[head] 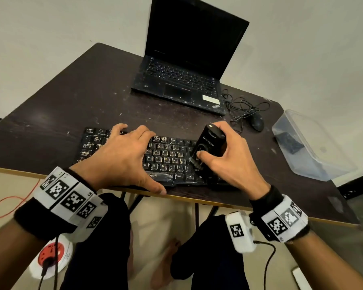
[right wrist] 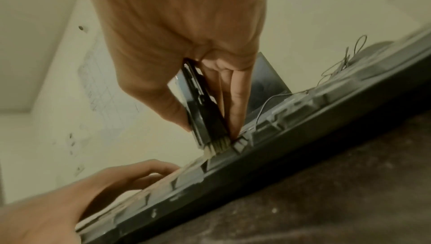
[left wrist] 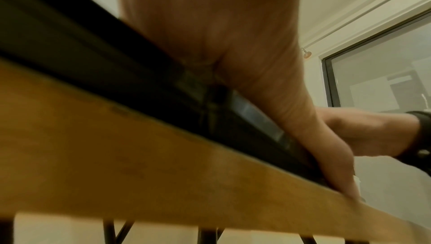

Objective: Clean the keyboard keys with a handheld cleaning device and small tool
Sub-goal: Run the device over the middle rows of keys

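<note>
The right hand (head: 224, 155) wraps its fingers and thumb around a black handheld cleaning device (head: 210, 146), holding it upright and slightly tilted. At the device's lower end a short brush (right wrist: 218, 145) of pale bristles touches the keys at the right part of the black keyboard (head: 168, 158), just under that hand's thumb. In the right wrist view the fingertips (right wrist: 235, 118) reach down beside the brush, almost to the keys.

The left hand (head: 122, 155) lies spread wide and flat over the left half of the keyboard, fingers straight, thumb stretched along the near edge by the rim of the dark table (head: 61, 105). It grips nothing; it only presses on the keys.

Beyond the hands, an open black laptop (head: 182, 59) stands with a dark screen. Beyond and to the right of the right hand sit a black mouse (head: 257, 122) and its tangled cable (head: 239, 107). Farther right is a clear plastic container (head: 314, 147) with something dark inside, too unclear to name.
</note>
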Demonstrator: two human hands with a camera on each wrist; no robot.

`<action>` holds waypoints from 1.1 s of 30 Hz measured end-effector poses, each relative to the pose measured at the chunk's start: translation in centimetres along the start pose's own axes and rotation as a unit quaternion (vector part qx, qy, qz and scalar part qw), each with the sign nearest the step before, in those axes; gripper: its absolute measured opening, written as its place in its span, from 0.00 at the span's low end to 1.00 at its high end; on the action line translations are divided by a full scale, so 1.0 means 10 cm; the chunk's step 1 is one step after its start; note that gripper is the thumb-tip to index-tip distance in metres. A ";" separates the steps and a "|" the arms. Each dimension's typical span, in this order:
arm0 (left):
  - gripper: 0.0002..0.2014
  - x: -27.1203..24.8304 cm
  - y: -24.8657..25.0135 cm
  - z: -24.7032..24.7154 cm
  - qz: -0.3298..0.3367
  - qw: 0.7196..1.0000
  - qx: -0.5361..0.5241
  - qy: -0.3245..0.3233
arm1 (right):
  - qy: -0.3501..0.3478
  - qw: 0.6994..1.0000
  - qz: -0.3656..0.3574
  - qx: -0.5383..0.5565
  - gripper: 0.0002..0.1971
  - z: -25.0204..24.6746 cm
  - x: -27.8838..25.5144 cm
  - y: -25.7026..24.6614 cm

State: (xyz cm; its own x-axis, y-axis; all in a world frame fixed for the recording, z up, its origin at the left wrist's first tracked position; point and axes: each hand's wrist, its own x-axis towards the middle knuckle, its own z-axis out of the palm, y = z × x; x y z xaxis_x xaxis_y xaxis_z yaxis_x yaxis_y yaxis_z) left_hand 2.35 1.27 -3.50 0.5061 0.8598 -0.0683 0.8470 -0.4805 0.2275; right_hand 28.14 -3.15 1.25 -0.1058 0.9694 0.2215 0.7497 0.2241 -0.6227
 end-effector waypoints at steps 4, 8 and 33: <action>0.74 -0.01 0.00 -0.01 0.000 1.000 0.006 0.003 | -0.031 0.999 -0.024 0.000 0.20 0.03 -0.14 -0.09; 0.75 -0.02 0.01 0.00 0.000 1.000 0.004 0.004 | 0.017 0.999 0.027 0.001 0.21 0.02 -0.04 -0.04; 0.75 -0.02 -0.02 0.05 0.015 1.000 0.002 0.027 | 0.170 0.978 0.124 0.000 0.20 0.33 -0.49 -0.28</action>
State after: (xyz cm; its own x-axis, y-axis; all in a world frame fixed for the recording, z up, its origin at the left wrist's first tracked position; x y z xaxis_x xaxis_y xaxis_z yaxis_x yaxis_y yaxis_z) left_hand 2.20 1.14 -4.00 0.5219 0.8530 -0.0090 0.8321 -0.5067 0.2255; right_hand 24.42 -8.15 -0.57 0.3031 0.9042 0.3008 0.7248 -0.0138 -0.6888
